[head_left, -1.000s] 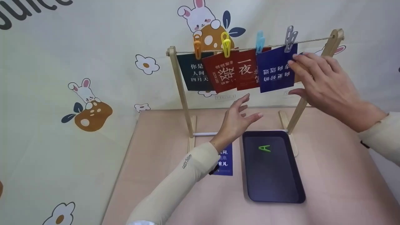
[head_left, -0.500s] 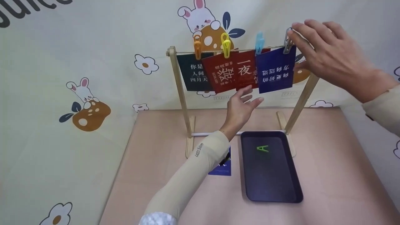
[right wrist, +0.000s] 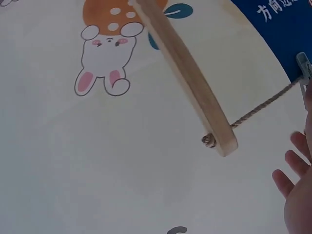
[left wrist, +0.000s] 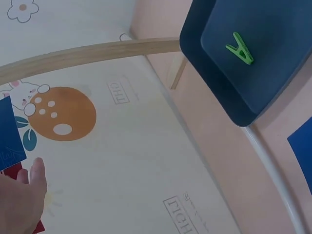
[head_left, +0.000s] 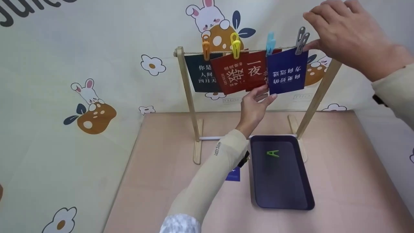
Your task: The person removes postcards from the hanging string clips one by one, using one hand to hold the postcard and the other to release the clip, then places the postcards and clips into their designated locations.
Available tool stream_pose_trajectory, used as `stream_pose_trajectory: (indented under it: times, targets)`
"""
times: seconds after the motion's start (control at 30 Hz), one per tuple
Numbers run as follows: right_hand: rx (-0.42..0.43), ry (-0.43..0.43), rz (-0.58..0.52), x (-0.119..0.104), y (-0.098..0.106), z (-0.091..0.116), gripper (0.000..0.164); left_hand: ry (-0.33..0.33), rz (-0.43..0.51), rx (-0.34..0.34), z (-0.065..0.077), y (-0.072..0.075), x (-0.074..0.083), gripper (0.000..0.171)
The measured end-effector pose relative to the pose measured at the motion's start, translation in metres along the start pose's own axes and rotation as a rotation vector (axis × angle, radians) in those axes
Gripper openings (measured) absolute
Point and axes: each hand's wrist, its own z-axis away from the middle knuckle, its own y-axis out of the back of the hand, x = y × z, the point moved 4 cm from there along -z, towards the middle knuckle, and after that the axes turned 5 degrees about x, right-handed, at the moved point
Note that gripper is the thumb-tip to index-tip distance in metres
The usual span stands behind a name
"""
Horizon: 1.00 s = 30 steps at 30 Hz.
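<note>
A blue card (head_left: pixel 288 71) with white characters hangs tilted from the rope (right wrist: pixel 268 102), under a grey clothespin (head_left: pixel 302 42). My right hand (head_left: pixel 352 38) is raised beside that clothespin, its thumb tip close to it and its other fingers loosely bent above; whether the thumb touches cannot be told. My left hand (head_left: pixel 254 108) is at the blue card's lower left corner, fingers loosely bent before a red card (head_left: pixel 255 69); contact is unclear. Another red card (head_left: pixel 233 72) and a dark green card (head_left: pixel 202 74) hang further left, with yellow (head_left: pixel 236 47), orange (head_left: pixel 206 48) and light blue (head_left: pixel 270 43) clothespins along the rope.
The wooden rack (head_left: pixel 318 97) stands on a pink-covered table (head_left: pixel 155 181). A dark tray (head_left: pixel 281 191) in front of it holds a green clothespin (head_left: pixel 273 153). Left of the tray lies another blue card (head_left: pixel 233 175), partly under my left sleeve.
My right hand has risen from the blue card's right edge, past the grey clothespin's handles, to above them. My left hand has moved up and right to the card's lower corner.
</note>
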Motion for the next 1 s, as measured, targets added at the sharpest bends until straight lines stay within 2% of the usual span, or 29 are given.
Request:
stream_pose_trajectory:
  times: [0.1,0.17,0.33,0.47,0.6,0.73,1.0]
  targets:
    - [0.001,-0.043,-0.07,-0.001,0.001,-0.008,0.054,0.003,0.075,0.0,-0.001,-0.006,-0.001,0.036]
    - [-0.027,-0.088,-0.141,-0.001,0.0,-0.012,0.046,0.01,0.092,0.007,-0.001,-0.01,-0.002,0.034]
    - [-0.152,-0.22,-0.356,0.0,-0.003,-0.019,0.039,0.08,0.118,0.043,0.002,-0.017,-0.005,0.027]
    - [-0.206,-0.271,-0.453,0.0,-0.004,-0.021,0.037,0.111,0.192,0.057,0.004,-0.018,-0.006,0.021]
    - [-0.25,-0.316,-0.515,0.001,-0.005,-0.02,0.036,0.108,0.271,0.052,0.005,-0.015,-0.007,0.017]
    - [-0.282,-0.349,-0.542,0.002,-0.005,-0.019,0.036,0.114,0.313,0.044,0.006,-0.014,-0.006,0.016]
    - [-0.193,-0.353,-0.503,0.002,-0.003,-0.018,0.032,0.165,0.34,0.062,0.006,-0.015,-0.008,0.019]
